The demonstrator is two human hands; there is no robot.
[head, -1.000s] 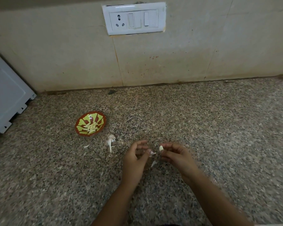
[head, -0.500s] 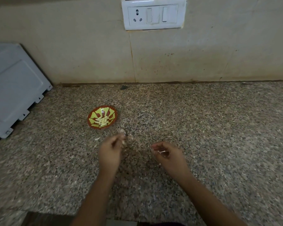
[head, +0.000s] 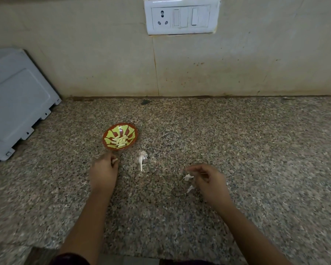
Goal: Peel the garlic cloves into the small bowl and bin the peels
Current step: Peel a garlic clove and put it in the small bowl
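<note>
A small red and yellow-green bowl (head: 129,129) sits on the speckled counter with several peeled cloves (head: 120,140) in it. Just below its near rim, my left hand (head: 103,170) pinches a pale peeled garlic clove (head: 115,160) at its fingertips. My right hand (head: 208,180) hovers to the right with fingers loosely curled; white peel scraps (head: 187,177) lie at its fingertips, and whether it holds any is unclear. A garlic stem with papery skin (head: 142,159) lies between the hands.
A grey-white appliance panel (head: 15,100) leans at the far left. The tiled wall with a white switch and socket plate (head: 182,16) backs the granite counter (head: 256,150). The counter's front edge runs along the bottom left. No bin is in view.
My left hand has moved away from the right hand, up and left to the bowl's near rim, carrying the clove. The right hand stayed near the peel scraps. My view shifted left.
</note>
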